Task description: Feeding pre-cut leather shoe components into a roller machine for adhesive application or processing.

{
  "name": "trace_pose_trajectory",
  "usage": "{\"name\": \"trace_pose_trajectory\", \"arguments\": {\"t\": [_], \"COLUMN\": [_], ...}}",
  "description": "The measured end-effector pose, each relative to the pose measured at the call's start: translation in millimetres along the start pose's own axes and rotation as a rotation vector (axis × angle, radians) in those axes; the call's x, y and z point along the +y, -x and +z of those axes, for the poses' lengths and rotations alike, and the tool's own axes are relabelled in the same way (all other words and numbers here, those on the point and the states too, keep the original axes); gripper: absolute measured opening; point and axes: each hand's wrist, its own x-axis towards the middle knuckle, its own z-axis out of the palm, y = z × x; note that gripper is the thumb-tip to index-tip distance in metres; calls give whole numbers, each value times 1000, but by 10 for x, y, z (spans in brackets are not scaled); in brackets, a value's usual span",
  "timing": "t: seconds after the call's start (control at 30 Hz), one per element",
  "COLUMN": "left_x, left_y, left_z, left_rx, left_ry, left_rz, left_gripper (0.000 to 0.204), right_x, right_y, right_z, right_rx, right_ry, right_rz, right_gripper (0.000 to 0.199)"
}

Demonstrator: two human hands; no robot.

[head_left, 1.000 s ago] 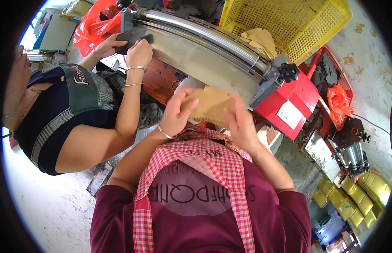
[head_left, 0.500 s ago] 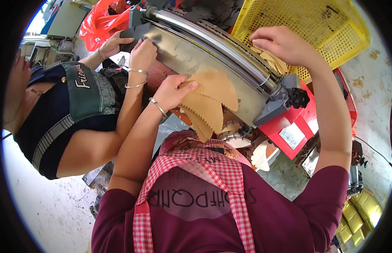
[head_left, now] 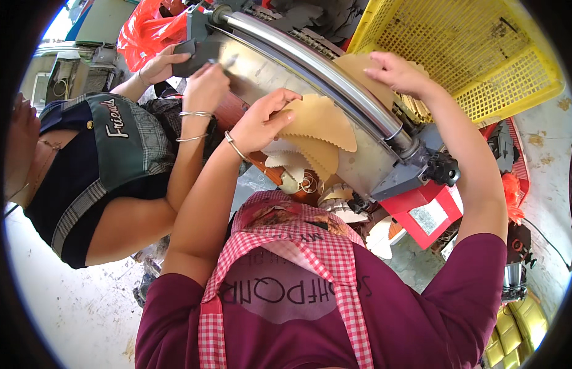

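Note:
My left hand point(head_left: 266, 120) is closed on a fanned stack of tan, leather-like pieces point(head_left: 323, 123) with zigzag edges, held over the metal feed plate point(head_left: 363, 161) of a roller machine. Beyond the long steel roller point(head_left: 317, 58), another tan sheet piece point(head_left: 360, 69) lies close behind it. My right hand point(head_left: 401, 75) reaches over the roller's right end, its thumb and fingers curled at the edge of that piece. More tan pieces point(head_left: 416, 109) lie under my right wrist.
At left, a co-worker's hands point(head_left: 203, 89) work on a dark flat piece point(head_left: 200, 58) beside the machine. A yellow mesh basket point(head_left: 501, 77) stands behind my right arm. A black knob point(head_left: 443, 169) juts from the machine's right end. A red plastic bag point(head_left: 147, 37) hangs at the far left.
A tan piece now shows behind the roller by my right hand, which has lowered slightly. My left hand has risen and moved right with its stack, its fingers stretched further over it.

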Motion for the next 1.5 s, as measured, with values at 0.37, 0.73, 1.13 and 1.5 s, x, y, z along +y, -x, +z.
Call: {"name": "trace_pose_trajectory", "arguments": {"t": [0.37, 0.73, 1.13, 1.5], "left_x": [128, 247, 204, 384], "left_y": [69, -272, 71, -346], "left_z": [-37, -16, -15, 54], "left_rx": [55, 21, 69, 68], "left_ry": [-506, -638, -521, -796], "left_rz": [-117, 46, -76, -132], "left_gripper": [31, 32, 26, 45], "right_x": [18, -309, -7, -218], "right_y": [10, 106, -15, 95], "right_z": [-89, 81, -67, 61], "right_rx": [247, -89, 416, -9], "right_ry": [-387, -295, -536, -365], "right_rz": [-103, 87, -106, 82], "right_gripper": [31, 52, 26, 36]}}
